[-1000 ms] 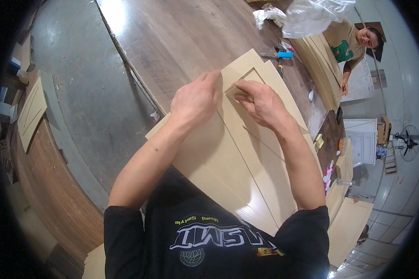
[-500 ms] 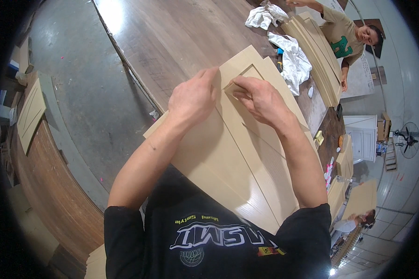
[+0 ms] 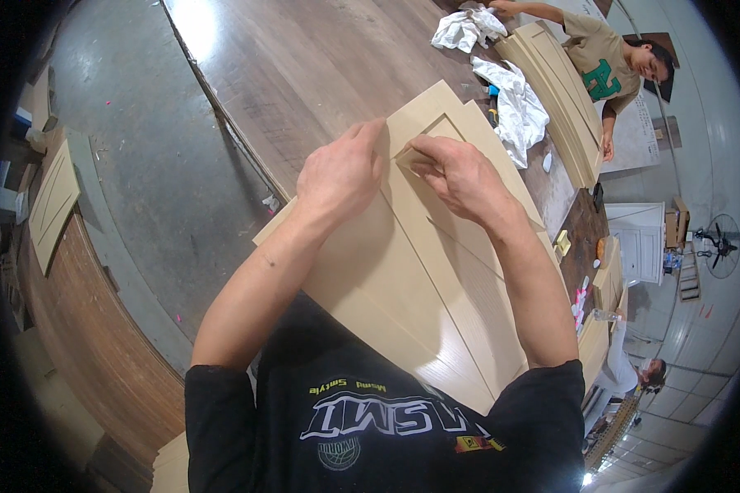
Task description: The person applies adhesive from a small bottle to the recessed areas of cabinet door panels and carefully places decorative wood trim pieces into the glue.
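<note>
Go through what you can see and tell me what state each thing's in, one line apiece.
Cream panel: recessed face showing.
Left hand: fingers curled at the panel's far edge, fingertips hidden.
Right hand: fingers bent together over the panel's recessed face, grip partly hidden.
Nearer white sheet: crumpled.
Farther white sheet: crumpled.
Panel stack: piled together.
Fan: running or not, I cannot tell.

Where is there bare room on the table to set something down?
On the brown table, beyond the panel, between the table's left edge and the crumpled white sheets. Right of the panel is crowded: sheets, stacked boards, a yellow block.
</note>
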Motion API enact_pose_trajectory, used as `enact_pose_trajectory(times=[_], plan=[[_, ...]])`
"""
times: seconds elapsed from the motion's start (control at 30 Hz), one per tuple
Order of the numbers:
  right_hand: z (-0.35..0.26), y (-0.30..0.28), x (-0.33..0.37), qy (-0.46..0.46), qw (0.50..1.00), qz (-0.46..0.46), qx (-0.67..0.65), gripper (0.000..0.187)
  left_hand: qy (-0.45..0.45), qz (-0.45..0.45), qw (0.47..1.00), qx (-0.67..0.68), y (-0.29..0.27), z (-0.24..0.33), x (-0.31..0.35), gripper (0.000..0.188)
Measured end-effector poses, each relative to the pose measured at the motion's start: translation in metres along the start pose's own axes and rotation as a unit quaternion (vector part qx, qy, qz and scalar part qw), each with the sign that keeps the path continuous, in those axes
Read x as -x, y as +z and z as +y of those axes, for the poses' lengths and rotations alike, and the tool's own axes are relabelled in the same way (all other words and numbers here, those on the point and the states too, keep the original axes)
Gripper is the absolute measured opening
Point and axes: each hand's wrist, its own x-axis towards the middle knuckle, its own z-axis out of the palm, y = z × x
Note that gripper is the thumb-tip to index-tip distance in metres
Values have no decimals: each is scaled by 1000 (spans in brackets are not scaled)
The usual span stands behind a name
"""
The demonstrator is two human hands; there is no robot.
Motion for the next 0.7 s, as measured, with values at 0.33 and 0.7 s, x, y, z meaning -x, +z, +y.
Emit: enact_pose_trajectory(times=[0.33, 0.7], plan=[[-2, -1, -1, -1, 1000, -4, 15, 27, -7, -13, 1000, 6, -2, 1, 0, 48], [-3, -2, 0, 7, 1000, 0, 6, 26, -10, -13, 1000, 7, -5, 3, 1, 50]])
